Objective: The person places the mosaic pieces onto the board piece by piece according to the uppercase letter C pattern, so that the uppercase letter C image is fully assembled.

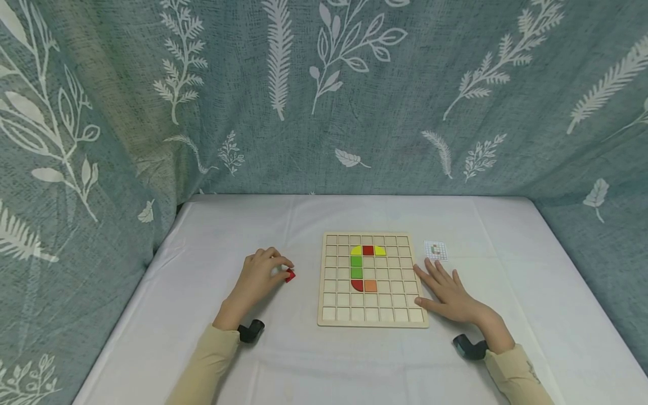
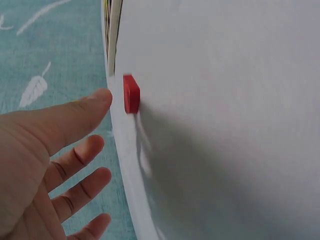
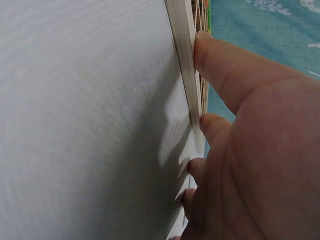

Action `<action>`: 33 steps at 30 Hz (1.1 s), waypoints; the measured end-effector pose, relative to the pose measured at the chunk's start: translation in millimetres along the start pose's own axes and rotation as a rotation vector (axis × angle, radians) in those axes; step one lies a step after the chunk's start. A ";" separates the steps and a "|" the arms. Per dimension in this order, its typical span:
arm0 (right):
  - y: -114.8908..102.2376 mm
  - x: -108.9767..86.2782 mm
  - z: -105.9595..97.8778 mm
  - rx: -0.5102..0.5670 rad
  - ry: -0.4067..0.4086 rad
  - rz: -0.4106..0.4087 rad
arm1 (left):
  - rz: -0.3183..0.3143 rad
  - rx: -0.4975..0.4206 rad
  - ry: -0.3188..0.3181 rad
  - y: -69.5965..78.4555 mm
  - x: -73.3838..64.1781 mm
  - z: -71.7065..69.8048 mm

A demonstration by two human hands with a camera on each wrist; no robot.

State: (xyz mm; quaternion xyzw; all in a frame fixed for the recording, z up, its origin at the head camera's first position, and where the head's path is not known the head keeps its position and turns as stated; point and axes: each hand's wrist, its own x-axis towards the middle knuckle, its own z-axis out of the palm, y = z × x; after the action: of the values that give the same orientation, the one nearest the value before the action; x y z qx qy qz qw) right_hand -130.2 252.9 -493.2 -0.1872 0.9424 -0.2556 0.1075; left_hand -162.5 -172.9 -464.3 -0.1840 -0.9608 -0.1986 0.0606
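Note:
Left of the board, my left hand [image 1: 258, 278] is over the white table, thumb and fingers spread around a small red tile [image 1: 290, 275]. In the left wrist view the red tile [image 2: 131, 94] lies on the cloth just beyond the thumb tip, with a gap between them. My right hand [image 1: 448, 295] lies spread at the right edge of the wooden grid board [image 1: 336, 314]; in the right wrist view its thumb [image 3: 220, 57] and index finger touch the rim. On the board sit a red square [image 1: 368, 251], an orange square [image 1: 370, 286], green squares [image 1: 356, 267], a red quarter-round [image 1: 357, 285] and yellow quarter-rounds [image 1: 380, 251].
A small printed pattern card [image 1: 435, 250] lies just beyond the right fingertips. White cloth [image 1: 283, 360] covers the table, and a leaf-patterned curtain [image 1: 304, 140] hangs behind it and at the sides. A dark wrist camera [image 1: 471, 347] is strapped at each wrist.

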 end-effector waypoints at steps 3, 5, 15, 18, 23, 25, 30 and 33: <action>-0.5 -0.3 0.0 -0.001 0.002 0.005 | -0.004 -0.006 -0.004 -4.5 -1.6 -2.0; -0.6 -0.2 -0.2 -0.001 0.001 0.008 | -0.005 -0.002 -0.005 -6.3 -2.2 -2.8; -0.6 -0.2 -0.2 0.004 0.003 0.012 | -0.001 0.033 -0.021 -7.7 -0.1 2.0; -0.4 -0.2 -0.2 0.006 0.009 0.006 | -0.015 0.021 -0.036 -5.2 1.6 2.4; -0.7 -0.1 0.4 0.009 0.017 -0.004 | -0.022 0.025 -0.057 -0.2 3.9 2.9; -1.2 -0.3 0.1 0.006 0.016 -0.003 | -0.020 0.029 -0.061 1.0 4.7 3.2; -2.4 -1.3 -1.4 0.008 0.007 0.005 | -0.015 0.037 -0.059 3.1 5.9 4.6; -2.9 -1.3 -2.0 0.011 0.002 0.009 | -0.011 0.039 -0.049 4.3 6.5 5.8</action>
State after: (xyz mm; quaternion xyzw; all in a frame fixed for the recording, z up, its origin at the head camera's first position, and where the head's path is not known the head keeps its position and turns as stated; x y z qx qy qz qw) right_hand -128.8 252.0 -489.8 -0.1822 0.9418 -0.2605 0.1089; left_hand -167.1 -164.8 -466.9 -0.1822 -0.9667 -0.1755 0.0394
